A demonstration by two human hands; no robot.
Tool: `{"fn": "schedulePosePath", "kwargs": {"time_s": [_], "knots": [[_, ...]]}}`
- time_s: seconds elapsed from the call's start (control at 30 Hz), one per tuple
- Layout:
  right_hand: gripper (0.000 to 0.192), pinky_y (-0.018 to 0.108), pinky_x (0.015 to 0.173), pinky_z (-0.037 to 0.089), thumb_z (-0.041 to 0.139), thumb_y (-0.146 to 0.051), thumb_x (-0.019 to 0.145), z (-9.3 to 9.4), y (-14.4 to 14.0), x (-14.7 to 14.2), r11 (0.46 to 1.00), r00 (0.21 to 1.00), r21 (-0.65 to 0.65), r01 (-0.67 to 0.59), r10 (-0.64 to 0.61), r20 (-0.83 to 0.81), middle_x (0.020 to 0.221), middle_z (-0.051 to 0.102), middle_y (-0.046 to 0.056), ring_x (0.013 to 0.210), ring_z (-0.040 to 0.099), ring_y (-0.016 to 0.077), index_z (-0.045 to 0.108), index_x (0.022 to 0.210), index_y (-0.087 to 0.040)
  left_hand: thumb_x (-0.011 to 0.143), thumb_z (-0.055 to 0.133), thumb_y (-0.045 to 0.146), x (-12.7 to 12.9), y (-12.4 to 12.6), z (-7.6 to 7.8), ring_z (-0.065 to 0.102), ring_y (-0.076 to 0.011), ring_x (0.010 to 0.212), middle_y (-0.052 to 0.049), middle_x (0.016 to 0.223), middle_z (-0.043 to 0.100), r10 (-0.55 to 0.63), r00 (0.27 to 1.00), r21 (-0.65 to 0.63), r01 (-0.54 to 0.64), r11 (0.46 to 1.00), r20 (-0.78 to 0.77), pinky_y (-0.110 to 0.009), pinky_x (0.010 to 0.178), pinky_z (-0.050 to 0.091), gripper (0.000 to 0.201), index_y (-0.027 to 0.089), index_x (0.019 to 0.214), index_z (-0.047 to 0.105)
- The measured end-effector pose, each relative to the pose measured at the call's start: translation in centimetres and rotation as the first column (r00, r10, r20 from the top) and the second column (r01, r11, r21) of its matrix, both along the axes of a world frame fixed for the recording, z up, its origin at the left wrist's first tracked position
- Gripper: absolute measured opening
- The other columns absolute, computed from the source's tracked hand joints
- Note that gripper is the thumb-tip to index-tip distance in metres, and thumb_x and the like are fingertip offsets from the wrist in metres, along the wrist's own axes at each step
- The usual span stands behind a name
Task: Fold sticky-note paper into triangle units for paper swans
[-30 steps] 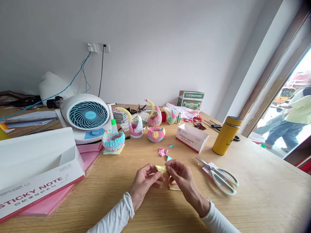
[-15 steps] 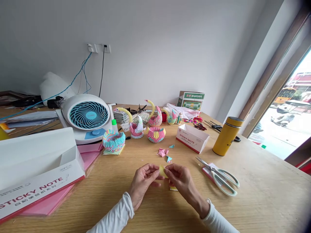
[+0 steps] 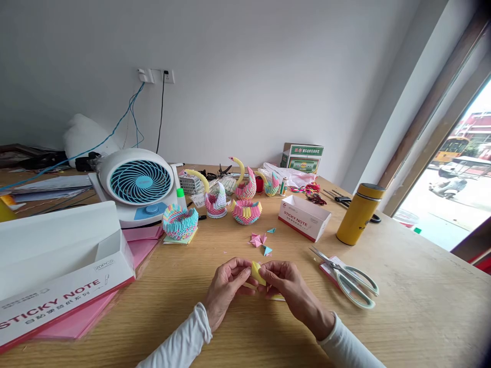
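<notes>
Between my two hands is a small piece of yellow paper (image 3: 258, 273), partly folded. The fingers of my left hand (image 3: 231, 283) pinch its left side, and my right hand (image 3: 285, 283) pinches its right side. Under my right hand, a small stack of yellow paper (image 3: 276, 297) lies on the table, mostly hidden. Just beyond my fingers are several folded pink paper pieces (image 3: 257, 239) and blue folded triangles (image 3: 267, 250). To the right, scissors (image 3: 351, 280) with pale green handles rest partly on a pink pad (image 3: 330, 270).
Folded-paper swans (image 3: 245, 191) and a blue paper bowl (image 3: 180, 223) stand farther back. A white sticky note box (image 3: 305, 219) and a yellow flask (image 3: 359, 214) are at right. A large open box (image 3: 69, 276) and a fan (image 3: 140, 184) occupy the left of the wooden table (image 3: 184, 327).
The yellow paper has turned between my fingers and now shows more of its surface, bent into a fold. My right wrist has shifted slightly; the left hand is nearly still.
</notes>
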State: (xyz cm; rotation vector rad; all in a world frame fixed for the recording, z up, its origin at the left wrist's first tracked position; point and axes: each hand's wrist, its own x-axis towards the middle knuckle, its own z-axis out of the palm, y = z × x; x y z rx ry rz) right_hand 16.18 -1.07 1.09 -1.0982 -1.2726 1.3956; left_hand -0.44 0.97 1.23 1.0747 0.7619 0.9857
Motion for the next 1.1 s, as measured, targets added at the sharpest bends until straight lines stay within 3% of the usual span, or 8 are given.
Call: {"fn": "schedulePosePath", "kwargs": {"time_s": [0.37, 0.57, 0.7, 0.8, 0.87, 0.97, 1.1], "knots": [[0.053, 0.023, 0.048, 0.048, 0.065, -0.066, 0.071, -0.4, -0.1, -1.0, 0.998, 0.998, 0.069, -0.004, -0.001, 0.07, 0.06, 0.061, 0.001, 0.053, 0.059, 0.0131, 0.063, 0.069, -0.013, 0.071, 0.073, 0.045, 0.6, 0.0, -1.1, 0.056, -0.0114, 0.055, 0.003, 0.065, 0.055, 0.008, 0.994, 0.099, 0.003, 0.995, -0.113, -0.021, 0.045, 0.05, 0.034, 0.016, 0.074, 0.055], [0.05, 0.025, 0.049, 0.05, 0.064, -0.065, 0.072, -0.7, -0.1, -1.1, 0.997, 0.996, 0.072, 0.029, -0.035, 0.086, 0.06, 0.061, 0.001, 0.053, 0.06, 0.0149, 0.06, 0.07, -0.015, 0.072, 0.072, 0.046, 0.6, 0.2, -1.3, 0.058, -0.0129, 0.055, 0.002, 0.067, 0.057, -0.003, 0.994, 0.127, 0.017, 0.992, -0.111, -0.023, 0.047, 0.051, 0.034, 0.016, 0.076, 0.056], [0.04, 0.025, 0.048, 0.048, 0.062, -0.055, 0.078, -0.9, -0.1, -0.9, 0.993, 0.979, 0.102, 0.058, -0.076, 0.187, 0.058, 0.06, 0.001, 0.051, 0.059, 0.0154, 0.057, 0.07, -0.016, 0.075, 0.07, 0.043, 0.5, 0.2, -1.1, 0.06, -0.0141, 0.057, 0.001, 0.068, 0.06, -0.052, 0.991, 0.159, 0.071, 0.985, -0.12, -0.025, 0.05, 0.052, 0.03, 0.017, 0.079, 0.055], [0.029, 0.023, 0.048, 0.042, 0.054, -0.04, 0.087, -0.7, -0.2, -0.9, 0.973, 0.922, 0.22, 0.067, -0.145, 0.358, 0.056, 0.059, 0.0, 0.049, 0.056, 0.0141, 0.059, 0.071, -0.016, 0.076, 0.067, 0.034, 0.5, 0.1, -1.0, 0.062, -0.015, 0.062, 0.0, 0.071, 0.061, -0.05, 0.989, 0.193, 0.077, 0.978, -0.14, -0.026, 0.058, 0.054, 0.021, 0.017, 0.078, 0.055], [0.024, 0.023, 0.049, 0.038, 0.051, -0.028, 0.089, -0.5, -0.4, -1.1, 0.937, 0.843, 0.346, 0.053, -0.228, 0.487, 0.057, 0.06, 0.0, 0.05, 0.054, 0.0133, 0.06, 0.07, -0.017, 0.074, 0.066, 0.025, 0.6, 0.0, -1.1, 0.063, -0.0157, 0.064, 0.001, 0.071, 0.061, -0.026, 0.989, 0.181, 0.053, 0.982, -0.147, -0.028, 0.061, 0.055, 0.014, 0.018, 0.078, 0.054], [0.021, 0.023, 0.053, 0.035, 0.05, -0.015, 0.089, -0.5, -0.8, -1.4, 0.856, 0.715, 0.515, -0.038, -0.337, 0.612, 0.064, 0.062, 0.002, 0.054, 0.052, 0.013, 0.061, 0.071, -0.017, 0.069, 0.06, 0.016, 0.7, 0.0, -1.5, 0.063, -0.0157, 0.063, 0.002, 0.07, 0.06, 0.025, 0.986, 0.133, -0.002, 0.991, -0.164, -0.029, 0.06, 0.056, 0.01, 0.018, 0.076, 0.054], [0.023, 0.024, 0.055, 0.034, 0.043, -0.01, 0.093, -1.2, -0.9, -1.8, 0.788, 0.609, 0.594, -0.161, -0.394, 0.688, 0.073, 0.063, 0.004, 0.059, 0.053, 0.0142, 0.061, 0.079, -0.018, 0.065, 0.055, 0.013, 0.8, 0.2, -1.9, 0.062, -0.0154, 0.063, 0.001, 0.071, 0.061, 0.087, 0.978, 0.095, -0.07, 0.993, -0.187, -0.027, 0.057, 0.055, 0.008, 0.017, 0.071, 0.056]]}}
